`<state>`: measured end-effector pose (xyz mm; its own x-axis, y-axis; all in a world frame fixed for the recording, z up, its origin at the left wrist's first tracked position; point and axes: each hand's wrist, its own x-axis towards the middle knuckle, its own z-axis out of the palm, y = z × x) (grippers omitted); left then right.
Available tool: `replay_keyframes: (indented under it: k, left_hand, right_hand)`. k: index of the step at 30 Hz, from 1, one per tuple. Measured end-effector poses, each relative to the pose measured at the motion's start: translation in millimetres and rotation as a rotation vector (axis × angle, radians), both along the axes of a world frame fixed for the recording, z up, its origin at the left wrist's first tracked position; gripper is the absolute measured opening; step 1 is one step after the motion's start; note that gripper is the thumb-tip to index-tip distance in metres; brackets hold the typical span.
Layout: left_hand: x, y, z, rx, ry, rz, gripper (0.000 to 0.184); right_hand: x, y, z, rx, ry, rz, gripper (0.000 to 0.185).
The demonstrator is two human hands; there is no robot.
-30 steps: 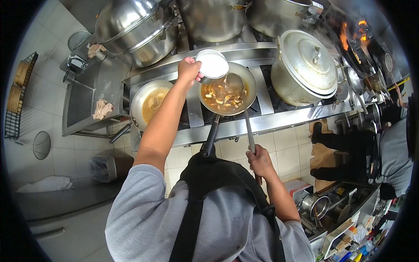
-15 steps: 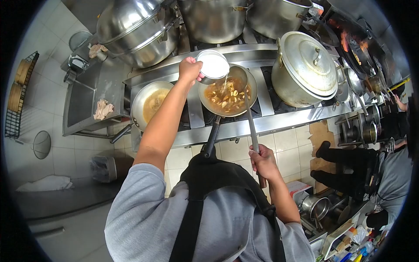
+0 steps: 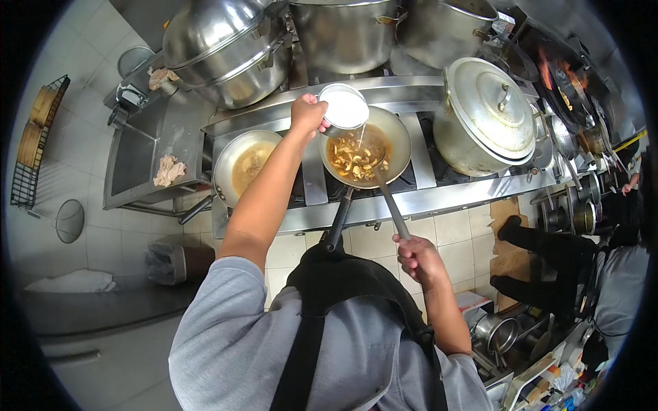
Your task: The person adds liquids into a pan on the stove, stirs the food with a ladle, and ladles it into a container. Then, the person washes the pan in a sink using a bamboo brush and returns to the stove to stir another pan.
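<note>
My left hand (image 3: 309,114) grips the rim of a small metal bowl (image 3: 345,107) of white contents, tilted over a pan (image 3: 402,146). A thin pale stream falls from it into brown sauce with mushroom-like slices (image 3: 356,163). My right hand (image 3: 419,257) is closed around the handle of a ladle (image 3: 392,204), whose head lies in the sauce. The pan's black handle (image 3: 338,222) points toward my body, touched by neither hand. Left of it, a second pan (image 3: 226,162) holds light brown liquid, partly behind my left forearm.
A large lidded pot (image 3: 483,116) stands right of the pan, and big steel pots (image 3: 343,38) line the back. At the left is a steel sink counter (image 3: 154,144). Flames (image 3: 546,68) rise at the far right, where another person (image 3: 620,281) stands.
The ladle head has moved down through the sauce toward the pan's near edge, and my right hand has shifted slightly right. The stream from the tilted bowl continues. The other person has shifted position.
</note>
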<state>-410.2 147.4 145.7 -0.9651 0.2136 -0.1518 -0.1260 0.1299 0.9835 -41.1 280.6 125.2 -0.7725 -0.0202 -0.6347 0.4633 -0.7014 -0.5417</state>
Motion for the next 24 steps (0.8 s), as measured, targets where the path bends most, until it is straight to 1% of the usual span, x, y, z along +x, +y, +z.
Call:
replay_keyframes:
  k: [1,4,8,12,15,18,20,21,24]
  left_hand:
    - [0.0,-0.4,0.5,-0.007,-0.001,-0.011,0.012]
    - [0.6,-0.8,0.3,-0.006,-0.002,-0.021,0.012]
    - [-0.5,-2.4,-7.0,0.003,0.0,-0.025,0.012]
    - [-1.8,-2.5,-10.3,0.035,-0.028,-0.008,0.013]
    - [-2.8,-3.6,-10.7,0.082,-0.077,-0.007,0.015]
    - [-3.4,-5.2,-8.9,0.101,-0.119,-0.006,0.019]
    - [-2.1,-5.2,-6.6,0.102,-0.126,-0.006,0.021]
    - [-0.6,-4.9,-4.0,0.106,-0.116,-0.006,0.018]
    - [4.0,-4.0,-0.1,0.113,-0.095,-0.006,0.013]
  right_hand:
    - [0.2,5.0,7.7,-0.163,-0.036,-0.055,0.021]
    - [4.7,2.7,11.4,-0.232,-0.013,-0.078,0.022]
    - [2.5,-15.7,23.0,0.31,0.004,0.03,0.022]
    - [-0.4,-16.5,17.1,0.682,0.036,0.086,0.023]
    - [0.9,-14.8,8.5,0.865,0.009,0.107,0.023]
    - [3.5,-6.0,-17.5,1.411,0.157,0.222,0.021]
    - [3.6,-7.4,-35.5,1.518,0.142,0.244,0.021]
    - [2.6,-8.2,-37.9,1.571,0.134,0.254,0.022]
    - [-2.1,-13.8,-35.4,0.894,-0.049,0.212,0.023]
